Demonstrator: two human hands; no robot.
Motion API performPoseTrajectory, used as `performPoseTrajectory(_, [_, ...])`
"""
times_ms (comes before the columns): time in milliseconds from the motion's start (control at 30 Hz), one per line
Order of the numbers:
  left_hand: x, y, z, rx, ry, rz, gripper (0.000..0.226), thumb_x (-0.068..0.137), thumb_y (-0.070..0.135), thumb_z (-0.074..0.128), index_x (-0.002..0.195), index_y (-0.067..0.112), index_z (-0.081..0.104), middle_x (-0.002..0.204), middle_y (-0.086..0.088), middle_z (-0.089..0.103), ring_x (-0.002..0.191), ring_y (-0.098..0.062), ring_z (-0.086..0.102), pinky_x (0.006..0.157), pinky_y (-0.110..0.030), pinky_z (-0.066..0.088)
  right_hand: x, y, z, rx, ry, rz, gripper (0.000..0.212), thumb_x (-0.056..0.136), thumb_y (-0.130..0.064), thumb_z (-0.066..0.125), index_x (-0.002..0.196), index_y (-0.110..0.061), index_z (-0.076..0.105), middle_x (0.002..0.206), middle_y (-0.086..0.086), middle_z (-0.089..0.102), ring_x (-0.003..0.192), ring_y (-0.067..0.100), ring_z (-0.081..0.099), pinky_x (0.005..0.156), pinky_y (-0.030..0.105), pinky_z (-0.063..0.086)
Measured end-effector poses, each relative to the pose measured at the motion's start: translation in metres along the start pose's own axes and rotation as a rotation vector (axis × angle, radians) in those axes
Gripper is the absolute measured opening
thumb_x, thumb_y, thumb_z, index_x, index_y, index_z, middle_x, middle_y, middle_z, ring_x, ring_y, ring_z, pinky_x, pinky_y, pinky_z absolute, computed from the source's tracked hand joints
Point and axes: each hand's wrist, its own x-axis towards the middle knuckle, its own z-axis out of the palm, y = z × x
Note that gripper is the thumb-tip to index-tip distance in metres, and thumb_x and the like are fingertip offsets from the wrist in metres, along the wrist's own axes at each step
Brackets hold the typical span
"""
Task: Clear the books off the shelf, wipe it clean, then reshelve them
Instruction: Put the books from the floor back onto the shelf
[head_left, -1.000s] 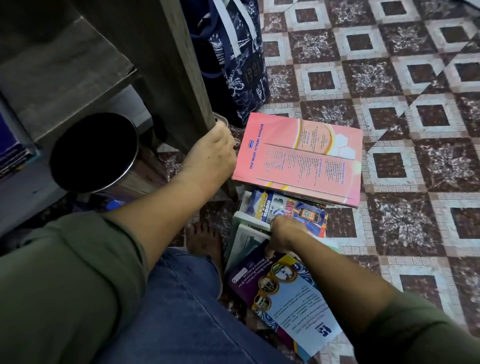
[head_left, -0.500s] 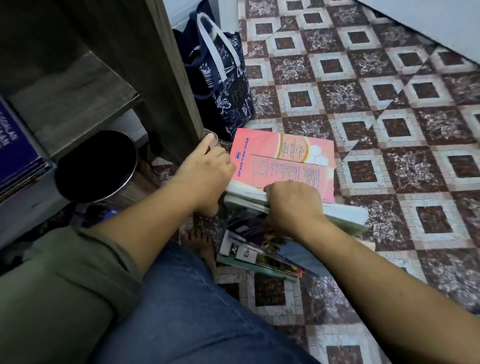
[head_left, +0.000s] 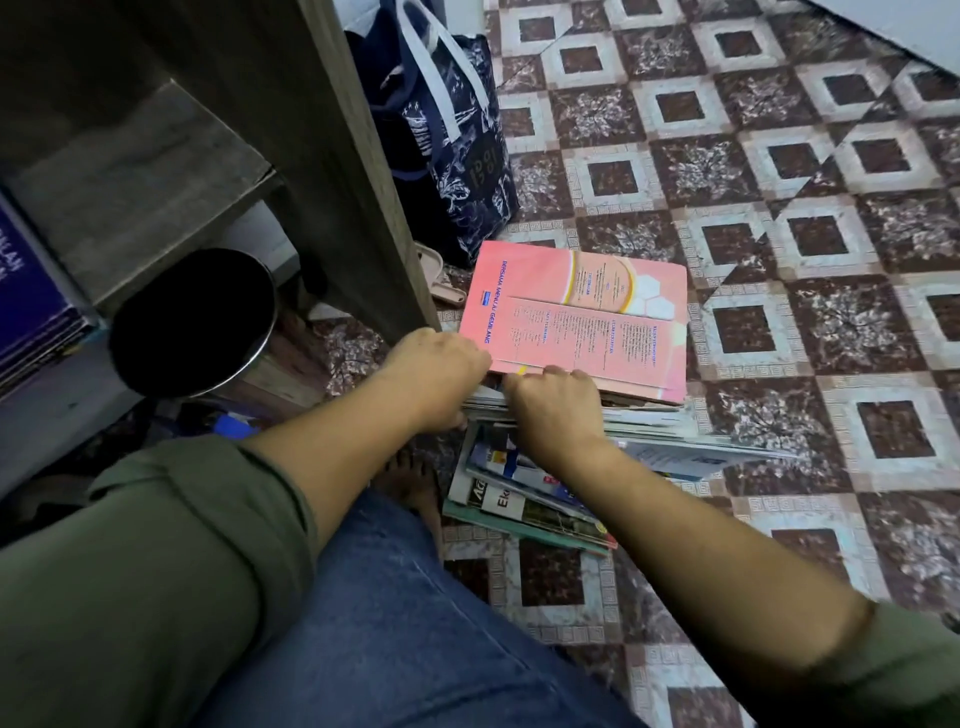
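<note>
The shelf unit (head_left: 332, 171) stood at the left, its wooden side panel running down to the patterned tile floor (head_left: 779, 218), and the compartment nearest the camera looked bare of books. A dark blue tote bag (head_left: 452, 140) leaned behind that panel, and a round black bin (head_left: 192, 322) sat under the shelf.

The stack of books (head_left: 550, 467) lay on the floor just right of the panel, in front of the person's knee — thin paperbacks and magazines fanned out unevenly, with a pink book (head_left: 576, 317) on top. Judged from the sagging edges, the pile would handle as floppy and slick: glossy covers likely to slide on each other, moderately heavy as 1 bundle, light singly. The sound hold seemed to be at the near spine edges with support from below, squaring the pile first so nothing slipped out of the middle.

Both hands were at that near edge. The left hand (head_left: 441, 374) was curled over the left corner of the upper books, fingers tucked under and out of sight. The right hand (head_left: 556, 410) was closed on the same upper bundle beside it, knuckles up — 2 hands on 1 load.

The pink cover's spine read "BERSAMA MENUJU GEMILANG"; its smaller print was too fine to read. A lower cover showed "Ek", cut off. A blue book (head_left: 26, 306) at the far left carried partial letters, "NLAN".
</note>
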Motion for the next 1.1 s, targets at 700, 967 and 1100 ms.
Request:
performPoseTrajectory(700, [0.016,0.016,0.009,-0.127,-0.177,0.014,0.046,0.076,0.027,0.069,0.117,0.018,0.049,0.115,-0.003,0.057,0.105,-0.025,0.057,0.089,-0.04,0.051,-0.009,0.061,0.021,-0.054,-0.002,-0.04,0.019,0.089,-0.035,0.063,0.1,-0.021,0.055,0.092,0.0,0.067,0.084,0.026,0.064,0.06,0.029,0.035])
performPoseTrajectory(967, [0.024,0.033,0.022,-0.135,-0.107,0.05,0.046,0.089,0.048,0.062,0.118,0.016,0.047,0.119,-0.004,0.057,0.11,-0.025,0.057,0.086,-0.038,0.046,-0.017,0.058,0.021,-0.023,-0.037,0.054,0.033,0.086,-0.037,0.068,0.112,-0.023,0.053,0.097,0.001,0.066,0.089,0.027,0.063,0.062,0.03,0.035])
performPoseTrajectory(1100, [0.022,0.035,0.018,-0.139,-0.131,0.07,0.04,0.089,0.043,0.063,0.117,0.017,0.05,0.116,-0.006,0.058,0.106,-0.028,0.058,0.085,-0.04,0.047,-0.025,0.042,0.009,-0.012,-0.049,-0.002,0.017,0.092,-0.035,0.059,0.103,-0.022,0.055,0.095,0.003,0.067,0.087,0.029,0.063,0.06,0.031,0.033])
